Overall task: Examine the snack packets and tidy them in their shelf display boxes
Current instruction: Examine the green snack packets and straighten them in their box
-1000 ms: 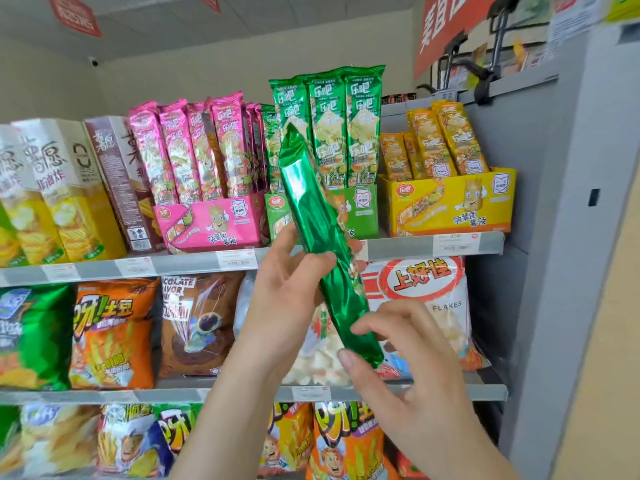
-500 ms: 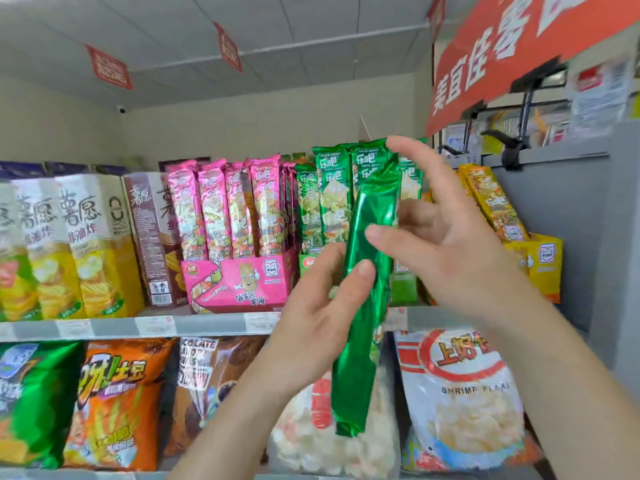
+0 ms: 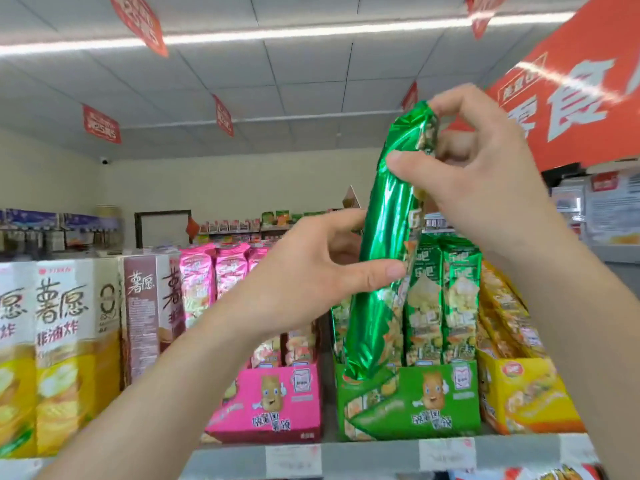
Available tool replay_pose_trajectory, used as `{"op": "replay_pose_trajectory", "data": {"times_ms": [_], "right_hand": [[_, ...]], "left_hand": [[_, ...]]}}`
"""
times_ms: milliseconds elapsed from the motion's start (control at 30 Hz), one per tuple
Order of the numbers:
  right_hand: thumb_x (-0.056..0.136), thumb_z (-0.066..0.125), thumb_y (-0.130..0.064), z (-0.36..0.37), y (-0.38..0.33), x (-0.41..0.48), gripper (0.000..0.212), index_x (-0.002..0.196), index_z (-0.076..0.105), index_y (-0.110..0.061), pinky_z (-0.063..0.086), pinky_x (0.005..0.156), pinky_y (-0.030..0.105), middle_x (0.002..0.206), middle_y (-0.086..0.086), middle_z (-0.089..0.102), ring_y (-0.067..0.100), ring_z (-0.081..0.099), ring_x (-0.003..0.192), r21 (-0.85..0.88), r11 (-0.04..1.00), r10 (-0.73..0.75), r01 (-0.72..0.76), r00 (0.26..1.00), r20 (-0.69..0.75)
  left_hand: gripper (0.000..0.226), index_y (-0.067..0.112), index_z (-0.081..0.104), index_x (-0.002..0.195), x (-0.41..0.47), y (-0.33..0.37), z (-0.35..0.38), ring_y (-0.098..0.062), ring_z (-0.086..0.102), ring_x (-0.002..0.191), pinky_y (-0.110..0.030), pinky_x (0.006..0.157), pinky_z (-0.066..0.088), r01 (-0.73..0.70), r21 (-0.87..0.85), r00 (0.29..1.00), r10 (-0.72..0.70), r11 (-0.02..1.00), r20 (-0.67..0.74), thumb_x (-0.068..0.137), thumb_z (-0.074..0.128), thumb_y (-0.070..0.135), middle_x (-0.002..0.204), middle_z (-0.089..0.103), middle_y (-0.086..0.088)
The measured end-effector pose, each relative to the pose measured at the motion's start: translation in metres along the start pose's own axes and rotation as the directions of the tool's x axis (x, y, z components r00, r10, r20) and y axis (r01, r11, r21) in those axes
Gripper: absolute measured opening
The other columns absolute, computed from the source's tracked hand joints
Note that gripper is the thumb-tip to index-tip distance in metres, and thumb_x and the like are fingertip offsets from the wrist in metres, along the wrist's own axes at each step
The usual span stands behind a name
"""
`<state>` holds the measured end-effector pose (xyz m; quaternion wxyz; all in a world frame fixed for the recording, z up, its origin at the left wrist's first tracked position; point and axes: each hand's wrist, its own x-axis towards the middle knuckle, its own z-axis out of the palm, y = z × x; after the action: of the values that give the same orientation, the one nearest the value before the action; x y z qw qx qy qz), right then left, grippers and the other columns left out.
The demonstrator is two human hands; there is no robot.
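Fingers (image 3: 415,168) pinch the long green foil packet (image 3: 384,265), right hand (image 3: 485,181) at top, left hand (image 3: 304,271) mid-length, its near-upright axis meeting the green cardboard display box (image 3: 415,400) below

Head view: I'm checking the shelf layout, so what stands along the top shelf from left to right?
Yellow-and-white boxes → brown boxes → pink display box → green display box → yellow display box.

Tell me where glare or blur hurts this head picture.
Head view: white glare streaks the shiny green foil packet gripped by the left hand and right hand; also head view, the hanging red ceiling sign and left-edge white-and-yellow boxes smear with motion; the ceiling light strip is blown out.
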<state>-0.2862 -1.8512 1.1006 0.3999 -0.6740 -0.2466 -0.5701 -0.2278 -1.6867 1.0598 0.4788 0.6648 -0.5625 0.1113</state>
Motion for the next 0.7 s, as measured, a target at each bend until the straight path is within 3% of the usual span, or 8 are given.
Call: {"op": "replay_pose_trajectory", "data": {"times_ms": [100,167,267,400,500,600,700], "right_hand": [[0.074,0.074,-0.028,0.008,-0.005,0.033,0.027,0.084,0.050,-0.035,0.049,0.049,0.049,0.076,0.016,0.068,0.035,0.057,0.056,-0.110,0.988,-0.116,0.104,0.988,-0.107],[0.076,0.071,-0.029,0.011,-0.006,0.053,0.028,0.087,0.046,-0.032,0.050,0.055,0.047,0.078,0.009,0.069,0.029,0.060,0.061,-0.221,0.960,-0.213,0.172,0.961,-0.179],[0.077,0.067,-0.030,0.013,-0.001,0.078,0.029,0.091,0.042,-0.031,0.052,0.064,0.042,0.080,-0.007,0.063,0.014,0.061,0.067,-0.369,0.908,-0.305,0.199,0.917,-0.257],[0.077,0.067,-0.031,0.019,0.023,0.095,0.030,0.100,0.050,-0.023,0.042,0.061,0.033,0.075,-0.012,0.057,0.017,0.053,0.067,-0.530,0.839,-0.286,0.121,0.927,-0.241],[0.078,0.067,-0.033,0.026,0.043,0.099,0.029,0.100,0.050,-0.025,0.033,0.061,0.030,0.076,-0.012,0.054,0.017,0.050,0.069,-0.599,0.797,-0.272,0.078,0.932,-0.241],[0.081,0.068,-0.034,0.031,0.056,0.105,0.030,0.097,0.043,-0.028,0.031,0.057,0.028,0.076,-0.013,0.055,0.016,0.052,0.065,-0.619,0.783,-0.266,0.055,0.930,-0.255],[0.083,0.068,-0.033,0.039,0.069,0.112,0.032,0.094,0.039,-0.028,0.031,0.050,0.024,0.070,-0.017,0.051,0.008,0.052,0.061,-0.635,0.772,-0.211,0.028,0.954,-0.214]], "left_hand": [[0.037,0.024,0.065,0.115,0.026,0.001,-0.021,-0.011,0.069,0.093,-0.029,0.090,0.055,-0.104,-0.026,0.992,0.102,0.994,-0.077,0.079,0.070,0.025,0.103,0.075,0.002],[0.027,0.032,0.065,0.110,0.044,-0.007,-0.031,-0.003,0.068,0.092,-0.024,0.088,0.054,-0.156,-0.007,0.973,0.152,0.988,-0.173,0.086,0.069,0.020,0.100,0.075,0.010],[0.020,0.030,0.069,0.111,0.072,-0.027,-0.043,-0.008,0.069,0.098,-0.035,0.094,0.053,-0.097,0.312,0.968,0.162,0.945,-0.190,0.091,0.064,0.029,0.103,0.075,0.007],[0.024,0.021,0.067,0.099,0.101,-0.052,-0.053,-0.027,0.066,0.092,-0.034,0.081,0.053,0.035,0.777,0.998,-0.058,0.628,0.001,0.086,0.062,0.040,0.091,0.072,-0.004],[0.043,0.015,0.068,0.090,0.118,-0.061,-0.055,-0.026,0.064,0.082,-0.034,0.076,0.053,0.019,0.858,0.961,-0.247,0.514,0.127,0.088,0.056,0.056,0.084,0.068,-0.005],[0.059,0.010,0.068,0.115,0.128,-0.071,-0.052,-0.024,0.062,0.099,-0.039,0.091,0.050,-0.043,0.879,0.818,-0.488,0.475,0.304,0.090,0.051,0.061,0.113,0.068,-0.005],[0.066,0.009,0.050,0.137,0.136,-0.078,-0.041,-0.028,0.050,0.123,-0.033,0.095,0.038,-0.064,0.884,0.683,-0.626,0.463,0.378,0.094,0.046,0.059,0.138,0.052,-0.007]]}}
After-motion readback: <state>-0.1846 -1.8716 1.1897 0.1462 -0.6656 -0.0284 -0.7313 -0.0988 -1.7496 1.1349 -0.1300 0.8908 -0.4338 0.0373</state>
